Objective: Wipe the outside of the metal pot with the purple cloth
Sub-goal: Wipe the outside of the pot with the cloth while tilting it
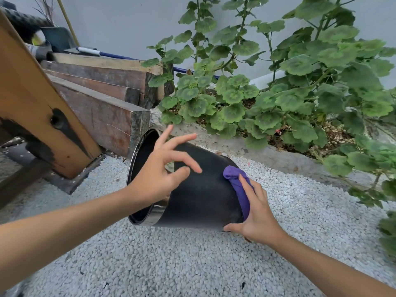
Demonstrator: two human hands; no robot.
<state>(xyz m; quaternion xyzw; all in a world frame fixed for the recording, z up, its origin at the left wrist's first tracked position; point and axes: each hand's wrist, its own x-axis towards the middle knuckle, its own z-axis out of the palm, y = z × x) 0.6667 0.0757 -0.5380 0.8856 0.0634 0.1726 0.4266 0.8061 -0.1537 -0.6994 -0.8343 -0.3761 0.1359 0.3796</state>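
Metal pot on its side on gravel; left hand spread above it, right hand presses purple cloth against pot base; plants behind.

Stacked timbers, geraniums, gravel

Gravel ground: metal pot on side, seemingly resting.

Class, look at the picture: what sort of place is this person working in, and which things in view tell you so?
Most likely a garden or backyard corner. Pale gravel covers the ground, leafy green plants grow in a bed against a wall, and weathered wooden planks are stacked nearby.
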